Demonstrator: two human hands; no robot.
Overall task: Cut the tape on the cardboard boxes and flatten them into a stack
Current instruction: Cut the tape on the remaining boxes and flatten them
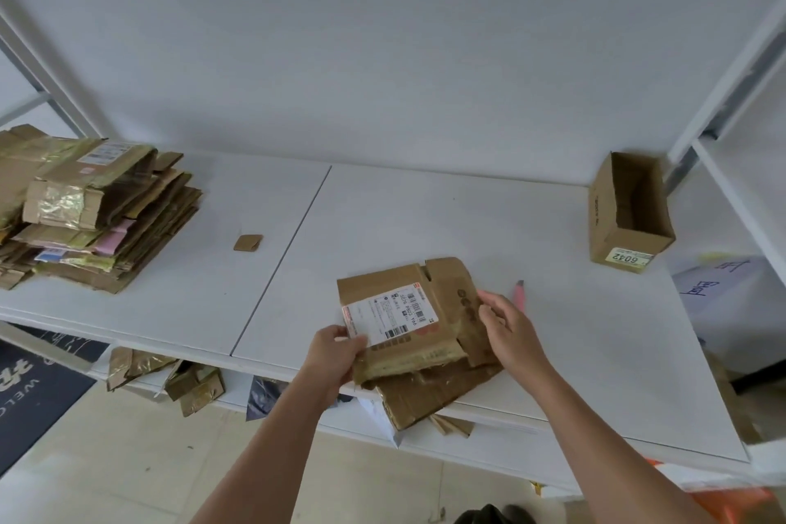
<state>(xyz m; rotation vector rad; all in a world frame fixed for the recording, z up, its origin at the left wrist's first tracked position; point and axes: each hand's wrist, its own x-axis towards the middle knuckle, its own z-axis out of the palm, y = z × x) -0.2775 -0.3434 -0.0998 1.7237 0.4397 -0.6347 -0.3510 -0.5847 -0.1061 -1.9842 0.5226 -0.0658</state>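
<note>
White, smooth tabletop (425, 217) carried a flattened brown cardboard box (408, 319) with a white shipping label at its near edge, pinched at its left corner by the left hand (336, 357), the right hand (510, 328) touching its right flap with relaxed fingers, one tall stack of flattened boxes (93, 204) far left, one open upright box (629, 213) far right.

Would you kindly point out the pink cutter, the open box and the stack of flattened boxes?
pink cutter (519, 294): head view, its pink body.
open box (606, 221): head view, its outer side wall.
stack of flattened boxes (98, 213): head view, top layers.
</note>
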